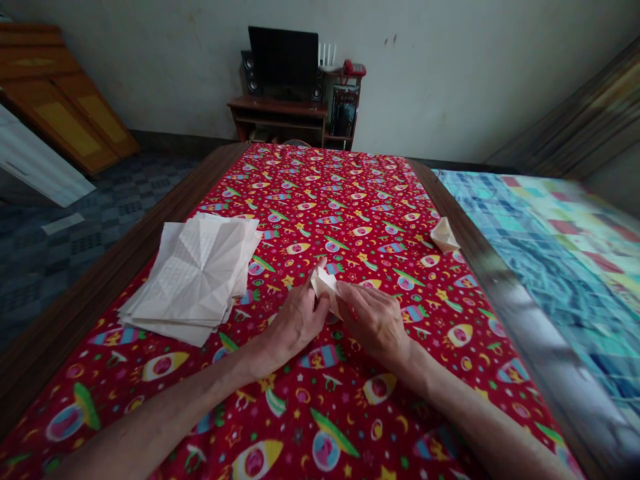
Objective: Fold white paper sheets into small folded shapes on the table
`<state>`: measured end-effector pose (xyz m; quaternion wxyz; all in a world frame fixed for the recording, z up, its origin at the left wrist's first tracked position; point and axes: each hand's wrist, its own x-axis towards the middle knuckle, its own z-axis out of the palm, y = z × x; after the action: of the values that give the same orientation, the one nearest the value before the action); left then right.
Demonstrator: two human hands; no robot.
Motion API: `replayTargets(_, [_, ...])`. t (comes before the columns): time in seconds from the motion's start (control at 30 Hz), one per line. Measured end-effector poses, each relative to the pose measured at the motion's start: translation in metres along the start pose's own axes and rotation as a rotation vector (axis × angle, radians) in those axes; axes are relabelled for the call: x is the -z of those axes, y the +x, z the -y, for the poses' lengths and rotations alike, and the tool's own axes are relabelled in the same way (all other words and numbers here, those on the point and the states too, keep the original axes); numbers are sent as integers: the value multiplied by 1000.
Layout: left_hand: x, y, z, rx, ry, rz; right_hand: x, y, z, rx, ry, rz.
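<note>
Red cloth [345, 200] — sheets [200, 273] near left hand [296, 316]

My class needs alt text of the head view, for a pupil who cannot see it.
A person's left hand holds a small folded paper, the right hand touching it, over a patterned red cloth. A stack of creased sheets lies to the left, another folded piece to the right; beyond, a screen stands on a desk.
</note>
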<state>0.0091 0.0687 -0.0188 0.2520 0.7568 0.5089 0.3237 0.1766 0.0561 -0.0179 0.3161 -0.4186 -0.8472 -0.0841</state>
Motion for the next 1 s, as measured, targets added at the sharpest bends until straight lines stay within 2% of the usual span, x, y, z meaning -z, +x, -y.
replayTargets(0.1, [-1, -1, -1, -20, 111, 24, 0, 3, 0, 9, -133, -11])
replayTargets(0.2, [0, -3, -2, -60, 164, 26, 0, 2, -4, 11, -162, 26])
replayTargets(0.4, [2, -2, 8, -214, 194, -26, -1, -4, -10, -138, -36, 96])
replayTargets(0.53, [3, -3, 13, -294, 320, -14, 1, -8, -10, -261, 84, 189])
replayTargets(0.63, [5, -4, 12, -321, 437, 22, 6, -10, -10, -286, 29, 254])
replayTargets(0.73, [5, -4, 10, -323, 503, 60, 11, -9, -8, -280, -98, 344])
replayTargets(0.87, [5, -4, 8, -338, 482, 145, 16, -8, -6, -201, -229, 480])
replayTargets(1.0, [6, -5, 6, -383, 522, 229, 16, -14, -10, -112, -272, 500])
